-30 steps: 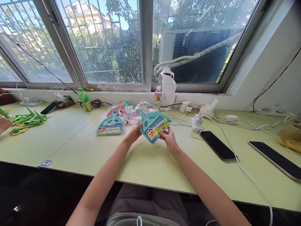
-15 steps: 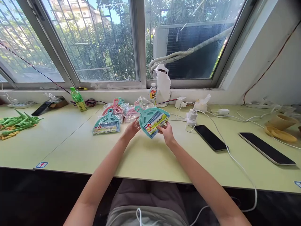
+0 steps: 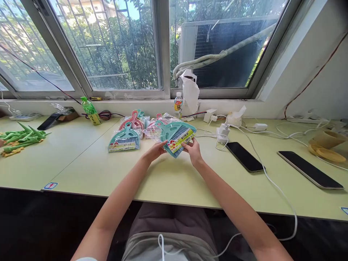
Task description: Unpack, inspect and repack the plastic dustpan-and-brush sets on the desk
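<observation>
Item in hand: a teal dustpan-and-brush set (image 3: 169, 133), held tilted above the near-middle part of the table (image 3: 95, 170), its printed label (image 3: 181, 140) facing the wearer.

Change noted: half a second ago the left hand (image 3: 156, 151) had its fingers loosened beside the set's left edge; it has now closed in and appears to pinch that edge, thumb to the front. The fingertips behind are hidden, so their exact hold cannot be confirmed. The right hand (image 3: 193, 150) continues to pinch the lower right edge by the label, thumb in front. Judged from this, the set is again supported from both sides, and the handling looks steadier than with the right hand alone. The label's slant is much the same (the camera itself has shifted slightly).

Surroundings: a plastic-wrapped teal set (image 3: 125, 139) lies to the left, apart from the hands. A pink set (image 3: 152, 128), also wrapped, lies just beyond the held one and is partly covered by it in view.
</observation>
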Tool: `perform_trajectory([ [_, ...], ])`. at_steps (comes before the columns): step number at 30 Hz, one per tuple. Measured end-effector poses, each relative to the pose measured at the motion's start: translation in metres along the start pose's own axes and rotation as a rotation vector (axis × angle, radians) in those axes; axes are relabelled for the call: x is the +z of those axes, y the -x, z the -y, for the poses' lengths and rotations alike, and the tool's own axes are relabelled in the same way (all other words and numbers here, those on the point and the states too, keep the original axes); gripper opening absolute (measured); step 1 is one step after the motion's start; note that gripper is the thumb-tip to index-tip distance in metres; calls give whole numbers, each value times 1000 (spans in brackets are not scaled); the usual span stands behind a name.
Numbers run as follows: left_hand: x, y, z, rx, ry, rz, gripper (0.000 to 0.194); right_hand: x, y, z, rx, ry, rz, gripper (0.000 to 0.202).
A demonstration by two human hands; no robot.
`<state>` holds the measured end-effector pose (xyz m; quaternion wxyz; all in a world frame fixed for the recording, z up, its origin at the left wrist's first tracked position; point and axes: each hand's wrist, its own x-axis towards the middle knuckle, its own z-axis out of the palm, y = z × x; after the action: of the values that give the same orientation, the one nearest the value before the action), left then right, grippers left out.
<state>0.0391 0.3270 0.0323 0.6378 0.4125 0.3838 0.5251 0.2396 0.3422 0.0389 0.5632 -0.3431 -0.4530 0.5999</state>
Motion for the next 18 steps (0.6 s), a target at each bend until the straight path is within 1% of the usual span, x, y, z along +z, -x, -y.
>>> perform_trajectory([
  [3, 1, 2, 0, -41, 11, 118, 34, 0, 2, 1, 10, -58, -25, 60],
  [5, 1, 5, -1, -69, 6, 200, 37, -1, 3, 3, 15, -72, -18, 59],
  [7, 2, 7, -1, -82, 7, 247, 41, -1, 3, 5, 17, -76, 9, 58],
  [8, 2, 7, -2, -80, 17, 248, 44, -1, 3, 6, 18, -78, 24, 59],
  [9, 1, 6, -2, -68, 35, 232, 46, -1, 3, 7, 17, -79, 34, 59],
  [11, 1, 4, -3, -17, 79, 154, 47, -1, 2, 8, 14, -78, 39, 62],
  [15, 0, -3, -3, 102, 112, -43, 31, 1, 2, 6, -4, -76, 12, 64],
  [16, 0, -4, -3, 112, 106, -65, 27, 2, 2, 5, -11, -76, 9, 64],
  [18, 2, -4, -1, 100, 85, -55, 25, 3, 2, 2, -26, -76, 4, 63],
])
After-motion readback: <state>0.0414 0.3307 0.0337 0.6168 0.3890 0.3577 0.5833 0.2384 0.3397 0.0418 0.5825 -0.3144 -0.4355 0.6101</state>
